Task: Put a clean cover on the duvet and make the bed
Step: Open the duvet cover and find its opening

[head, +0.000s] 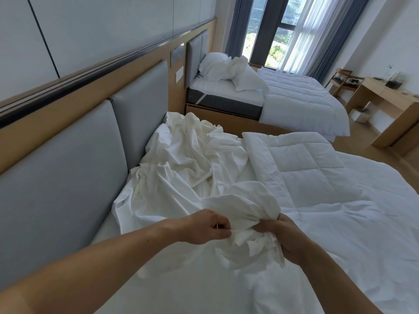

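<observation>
My left hand (209,225) and right hand (282,237) both pinch a bunched edge of the thin white crumpled cotton cover (181,168), lying near the headboard beside the white quilted duvet (306,168). It seems light, limp and easily tangled; I would hold it at the corners.

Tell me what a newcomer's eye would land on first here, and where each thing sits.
First, the two hands at bottom centre: the left hand and right hand both grip a bunched edge of the crumpled white cover, which sprawls toward the grey headboard on the left. To its right the quilted duvet lies spread out. Beyond, by the window, a second bed carries heaped pillows.
</observation>
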`<act>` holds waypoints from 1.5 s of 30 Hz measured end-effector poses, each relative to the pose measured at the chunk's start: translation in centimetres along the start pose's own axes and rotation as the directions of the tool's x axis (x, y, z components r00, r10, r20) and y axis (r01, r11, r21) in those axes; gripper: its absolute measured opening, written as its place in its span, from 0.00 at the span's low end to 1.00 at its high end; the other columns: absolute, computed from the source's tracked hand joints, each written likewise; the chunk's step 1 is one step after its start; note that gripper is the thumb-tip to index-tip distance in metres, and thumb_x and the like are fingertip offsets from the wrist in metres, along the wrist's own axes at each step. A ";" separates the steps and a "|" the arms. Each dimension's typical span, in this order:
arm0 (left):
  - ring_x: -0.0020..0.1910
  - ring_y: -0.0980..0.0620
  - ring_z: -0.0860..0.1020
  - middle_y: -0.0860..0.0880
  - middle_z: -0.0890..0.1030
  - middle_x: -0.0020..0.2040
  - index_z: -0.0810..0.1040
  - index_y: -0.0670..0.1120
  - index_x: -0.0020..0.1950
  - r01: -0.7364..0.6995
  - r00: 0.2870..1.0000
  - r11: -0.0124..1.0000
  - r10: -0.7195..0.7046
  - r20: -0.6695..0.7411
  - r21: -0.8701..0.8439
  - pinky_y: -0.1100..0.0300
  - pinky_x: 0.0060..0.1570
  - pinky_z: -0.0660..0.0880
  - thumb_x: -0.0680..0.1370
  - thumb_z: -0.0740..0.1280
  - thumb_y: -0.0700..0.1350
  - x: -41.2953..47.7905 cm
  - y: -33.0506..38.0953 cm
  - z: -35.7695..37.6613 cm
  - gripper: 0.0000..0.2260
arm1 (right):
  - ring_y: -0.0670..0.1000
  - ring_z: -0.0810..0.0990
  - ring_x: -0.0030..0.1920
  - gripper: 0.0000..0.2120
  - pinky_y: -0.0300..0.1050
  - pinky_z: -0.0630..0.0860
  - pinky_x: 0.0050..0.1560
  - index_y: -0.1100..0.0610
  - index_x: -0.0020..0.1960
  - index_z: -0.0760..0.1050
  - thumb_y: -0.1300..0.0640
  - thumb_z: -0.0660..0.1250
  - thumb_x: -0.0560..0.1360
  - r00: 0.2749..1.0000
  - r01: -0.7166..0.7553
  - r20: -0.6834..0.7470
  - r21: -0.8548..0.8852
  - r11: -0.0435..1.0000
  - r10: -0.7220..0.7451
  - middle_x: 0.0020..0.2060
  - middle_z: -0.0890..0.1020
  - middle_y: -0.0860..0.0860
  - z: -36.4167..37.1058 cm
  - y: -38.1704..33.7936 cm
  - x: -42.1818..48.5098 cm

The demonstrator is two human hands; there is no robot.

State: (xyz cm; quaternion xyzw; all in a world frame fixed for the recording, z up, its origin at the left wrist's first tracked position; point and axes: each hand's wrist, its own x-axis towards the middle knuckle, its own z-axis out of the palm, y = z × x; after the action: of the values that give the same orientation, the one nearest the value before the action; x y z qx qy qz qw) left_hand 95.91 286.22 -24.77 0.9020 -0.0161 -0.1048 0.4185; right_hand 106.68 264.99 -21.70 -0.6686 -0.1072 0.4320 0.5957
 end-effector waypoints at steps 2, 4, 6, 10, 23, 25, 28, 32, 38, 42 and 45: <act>0.39 0.61 0.72 0.58 0.75 0.40 0.79 0.48 0.49 0.016 1.000 1.000 -0.016 0.010 -0.018 0.68 0.45 0.70 0.82 0.64 0.49 -0.4 0.1 0.0 0.07 | 0.67 0.82 0.54 0.24 0.60 0.81 0.53 0.67 0.61 0.78 0.68 0.71 0.65 1.000 0.006 0.027 0.019 1.000 -0.007 0.54 0.82 0.67 0.3 0.2 0.1; 0.39 0.61 0.72 0.56 0.76 0.41 0.79 0.45 0.48 -0.016 0.994 0.997 0.007 -0.110 -0.078 0.68 0.45 0.69 0.82 0.64 0.46 -0.5 0.3 -0.3 0.07 | 0.67 0.82 0.54 0.23 0.61 0.79 0.56 0.67 0.60 0.78 0.67 0.71 0.65 0.997 -0.020 0.070 -0.005 1.000 0.021 0.55 0.82 0.68 0.9 0.3 0.1; 0.42 0.59 0.76 0.53 0.80 0.44 0.81 0.42 0.51 -0.049 0.973 0.985 0.009 -0.232 -0.166 0.65 0.48 0.73 0.82 0.65 0.43 -0.4 0.4 -0.7 0.07 | 0.65 0.83 0.53 0.23 0.60 0.80 0.56 0.66 0.59 0.79 0.66 0.72 0.64 0.996 -0.045 0.077 -0.087 0.995 0.052 0.54 0.83 0.66 1.8 0.3 0.1; 0.44 0.53 0.78 0.47 0.83 0.47 0.82 0.43 0.54 -0.037 0.979 0.992 0.012 -0.201 -0.120 0.57 0.51 0.75 0.81 0.66 0.45 -0.4 0.3 -1.2 0.08 | 0.63 0.84 0.50 0.19 0.64 0.78 0.58 0.63 0.58 0.79 0.63 0.71 0.67 1.000 -0.031 0.001 -0.173 0.984 0.032 0.52 0.83 0.65 3.5 0.6 0.3; 0.33 0.65 0.75 0.59 0.78 0.36 0.83 0.46 0.49 0.054 0.996 0.995 -0.059 -0.067 -0.080 0.72 0.38 0.70 0.78 0.72 0.47 0.5 0.9 -0.5 0.06 | 0.57 0.86 0.45 0.23 0.52 0.84 0.48 0.60 0.52 0.80 0.56 0.72 0.58 0.978 -0.204 -0.153 -0.533 0.821 0.143 0.45 0.86 0.58 3.0 0.3 0.5; 0.37 0.63 0.76 0.56 0.80 0.40 0.83 0.46 0.51 0.039 0.997 0.996 -0.045 -0.065 -0.082 0.71 0.42 0.72 0.78 0.71 0.47 0.9 1.1 -0.3 0.06 | 0.57 0.85 0.47 0.25 0.52 0.83 0.49 0.60 0.54 0.79 0.57 0.71 0.58 0.985 -0.171 -0.119 -0.520 0.837 0.127 0.47 0.85 0.58 3.1 0.5 0.3; 0.39 0.64 0.76 0.58 0.79 0.41 0.82 0.48 0.50 0.010 0.996 0.994 -0.020 -0.090 -0.112 0.73 0.44 0.71 0.79 0.70 0.45 1.1 1.3 -0.3 0.03 | 0.58 0.85 0.48 0.21 0.52 0.83 0.50 0.59 0.56 0.79 0.61 0.73 0.64 0.995 -0.100 -0.068 -0.458 0.883 0.077 0.48 0.85 0.59 3.1 0.7 0.0; 0.38 0.64 0.75 0.55 0.80 0.42 0.83 0.44 0.51 -0.049 0.971 0.991 0.017 -0.240 -0.128 0.71 0.44 0.71 0.78 0.71 0.43 1.1 1.4 -0.5 0.04 | 0.61 0.85 0.52 0.20 0.60 0.80 0.57 0.60 0.61 0.78 0.70 0.72 0.71 0.998 0.020 -0.062 -0.116 0.993 -0.028 0.52 0.85 0.60 3.1 0.9 0.0; 0.43 0.55 0.80 0.51 0.83 0.44 0.84 0.42 0.49 -0.101 0.936 0.987 0.051 -0.349 -0.127 0.63 0.48 0.77 0.78 0.71 0.41 0.5 0.8 -1.2 0.04 | 0.61 0.85 0.52 0.18 0.61 0.80 0.57 0.60 0.60 0.79 0.68 0.73 0.71 1.000 0.031 0.007 -0.201 0.979 -0.030 0.51 0.85 0.60 4.4 -0.5 1.0; 0.41 0.55 0.80 0.51 0.83 0.42 0.83 0.43 0.48 -0.061 0.933 0.988 0.006 -0.360 -0.141 0.61 0.47 0.77 0.77 0.71 0.42 0.1 0.3 -1.8 0.03 | 0.61 0.85 0.50 0.20 0.62 0.81 0.55 0.60 0.57 0.80 0.62 0.73 0.65 0.999 -0.044 -0.001 -0.253 0.967 0.046 0.49 0.85 0.61 5.5 -0.4 1.7; 0.38 0.60 0.78 0.55 0.82 0.42 0.83 0.45 0.48 -0.029 0.949 0.992 -0.012 -0.315 -0.126 0.64 0.45 0.77 0.78 0.71 0.43 -0.4 -0.1 -1.7 0.03 | 0.62 0.85 0.50 0.16 0.61 0.81 0.55 0.60 0.56 0.80 0.65 0.71 0.68 0.997 -0.065 0.018 -0.271 0.960 0.073 0.49 0.85 0.61 5.7 -0.3 1.7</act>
State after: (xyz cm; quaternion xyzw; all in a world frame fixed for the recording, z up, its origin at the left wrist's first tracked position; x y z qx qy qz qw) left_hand 95.82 287.62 -23.67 0.8782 0.0536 0.0415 0.4735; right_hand 103.79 270.25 -21.74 -0.7408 -0.1499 0.4431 0.4821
